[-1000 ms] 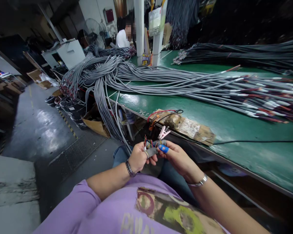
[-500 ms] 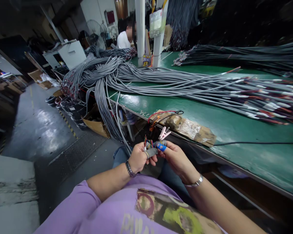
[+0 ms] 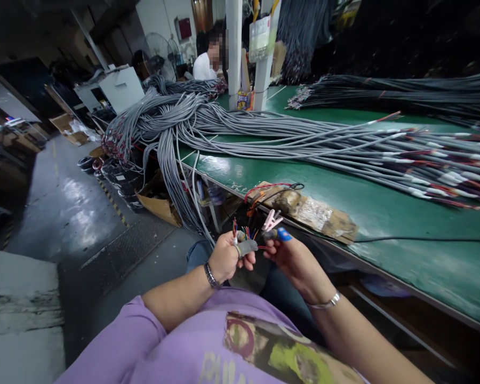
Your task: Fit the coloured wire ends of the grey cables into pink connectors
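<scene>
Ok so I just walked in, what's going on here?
Someone in a purple top is working by hand beside a green table. The left hand holds a bunch of coloured wires; the right hand is close to them, though whether it grips one is hard to tell. Long grey cables lie heaped across the table, and a pink clothespin shows near its edge.

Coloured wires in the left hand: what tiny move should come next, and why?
Perhaps the right hand should ease the red wire aside, since it seems to reach that hand, while the other coloured wires stand crowded together in the left hand.
</scene>
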{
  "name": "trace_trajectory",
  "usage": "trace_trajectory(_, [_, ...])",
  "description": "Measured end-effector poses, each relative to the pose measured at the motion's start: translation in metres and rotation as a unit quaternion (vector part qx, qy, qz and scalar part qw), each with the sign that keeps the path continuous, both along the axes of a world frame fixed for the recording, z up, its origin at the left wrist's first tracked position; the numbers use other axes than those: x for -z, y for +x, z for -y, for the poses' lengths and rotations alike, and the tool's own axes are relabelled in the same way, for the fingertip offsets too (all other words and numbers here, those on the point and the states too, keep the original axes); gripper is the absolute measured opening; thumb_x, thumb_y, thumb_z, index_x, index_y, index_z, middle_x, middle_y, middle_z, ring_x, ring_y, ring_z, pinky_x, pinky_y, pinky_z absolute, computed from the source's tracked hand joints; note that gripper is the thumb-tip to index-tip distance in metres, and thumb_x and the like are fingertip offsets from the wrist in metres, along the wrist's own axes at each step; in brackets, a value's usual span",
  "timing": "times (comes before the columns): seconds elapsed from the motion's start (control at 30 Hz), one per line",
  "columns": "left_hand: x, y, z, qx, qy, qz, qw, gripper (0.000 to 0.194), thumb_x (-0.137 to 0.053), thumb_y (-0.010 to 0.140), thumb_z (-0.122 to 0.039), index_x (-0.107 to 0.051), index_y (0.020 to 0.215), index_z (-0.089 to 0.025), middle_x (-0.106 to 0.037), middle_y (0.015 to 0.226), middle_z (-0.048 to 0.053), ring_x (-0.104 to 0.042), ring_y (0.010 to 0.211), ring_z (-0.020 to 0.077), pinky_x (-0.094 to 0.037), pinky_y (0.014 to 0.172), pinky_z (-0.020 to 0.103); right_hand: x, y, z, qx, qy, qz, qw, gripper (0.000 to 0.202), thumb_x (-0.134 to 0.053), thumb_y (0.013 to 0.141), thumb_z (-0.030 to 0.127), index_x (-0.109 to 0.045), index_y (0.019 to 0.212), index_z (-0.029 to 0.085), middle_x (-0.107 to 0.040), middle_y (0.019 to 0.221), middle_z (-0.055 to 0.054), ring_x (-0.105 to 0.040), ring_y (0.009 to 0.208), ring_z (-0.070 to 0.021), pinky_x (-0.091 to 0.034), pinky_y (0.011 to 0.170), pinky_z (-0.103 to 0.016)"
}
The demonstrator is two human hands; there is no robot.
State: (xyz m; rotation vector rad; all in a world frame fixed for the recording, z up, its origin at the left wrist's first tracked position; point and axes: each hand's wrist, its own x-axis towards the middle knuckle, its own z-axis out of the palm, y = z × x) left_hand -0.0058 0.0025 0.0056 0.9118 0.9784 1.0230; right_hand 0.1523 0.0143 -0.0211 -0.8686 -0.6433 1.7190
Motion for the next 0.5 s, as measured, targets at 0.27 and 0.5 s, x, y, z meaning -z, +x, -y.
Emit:
trace_trajectory(0.27, [-0.017, 0.006, -0.01, 0.044, -0.041, 0.049, 0.997, 0.036, -0.075, 0.057, -0.042, -0.053, 0.064, -0.014, -0.057, 0.045, -0.001, -0.049, 0.03, 0.0089, -0.023, 0.029, 0.017, -0.015, 0.001, -0.025, 0.002, 0.018, -0.016, 1.0, 0.036, -0.074, 0.067, 0.055, -0.066, 0.071, 0.02, -0.059, 0.061, 0.002, -0.049, 0.052, -0.0097, -0.046, 0.052, -0.023])
trace_trajectory(0.5, [-0.01, 0.013, -0.015, 0.055, -0.042, 0.05, 0.996, 0.038, -0.076, 0.056, -0.042, -0.052, 0.065, -0.014, -0.057, 0.044, 0.0, -0.049, 0.03, 0.0093, -0.022, 0.029, 0.017, -0.003, -0.015, -0.025, 0.084, 0.085, 0.008, 0.993, 0.048, -0.062, 0.07, 0.068, -0.067, 0.068, 0.02, -0.063, 0.063, -0.002, -0.054, 0.054, -0.014, -0.046, 0.053, -0.027])
